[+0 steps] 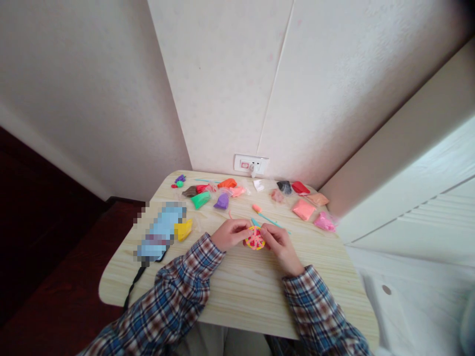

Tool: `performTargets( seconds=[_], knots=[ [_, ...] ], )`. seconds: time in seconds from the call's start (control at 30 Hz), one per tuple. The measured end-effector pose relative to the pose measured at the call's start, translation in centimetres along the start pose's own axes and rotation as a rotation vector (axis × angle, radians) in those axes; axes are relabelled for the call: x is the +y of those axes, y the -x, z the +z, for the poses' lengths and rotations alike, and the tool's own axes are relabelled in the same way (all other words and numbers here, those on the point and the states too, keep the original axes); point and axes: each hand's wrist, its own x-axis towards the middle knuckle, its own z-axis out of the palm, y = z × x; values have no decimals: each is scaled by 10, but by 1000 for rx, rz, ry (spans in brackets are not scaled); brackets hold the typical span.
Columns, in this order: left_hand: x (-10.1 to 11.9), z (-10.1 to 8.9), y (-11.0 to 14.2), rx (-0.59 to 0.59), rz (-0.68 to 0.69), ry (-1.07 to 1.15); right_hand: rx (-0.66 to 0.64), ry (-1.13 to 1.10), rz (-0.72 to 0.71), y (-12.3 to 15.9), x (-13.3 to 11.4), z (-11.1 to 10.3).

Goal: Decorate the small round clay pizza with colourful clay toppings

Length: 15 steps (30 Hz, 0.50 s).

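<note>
Between my two hands is a small round clay disc [255, 238], with a yellow rim and a red and pink pattern on its face. My left hand [233, 234] pinches its left edge between thumb and fingers. On the other side, my right hand [279, 243] grips the upper right edge, its thumb against the rim. The disc is held above the table, face toward me. Just behind it lie a blue pointed tool [255, 222] and a thin blue stick [270, 220] with an orange-pink clay lump [257, 208] at its end.
Bags of coloured clay lie across the wooden table [237, 291]: yellow [183, 230], green [201, 200], purple [221, 201], salmon [304, 209], pink [325, 221]. A phone with a blurred screen [163, 230] and black strap is at left. A wall socket [251, 163] sits behind.
</note>
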Motion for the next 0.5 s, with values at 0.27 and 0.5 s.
performTargets(
  seconds=[0.27, 0.5],
  knots=[
    [0, 0, 0, 6, -22, -33, -44, -17, 22, -1, 0, 1],
    [2, -1, 0, 35, 5, -40, -143, -35, 40, -1, -5, 1]
  ],
)
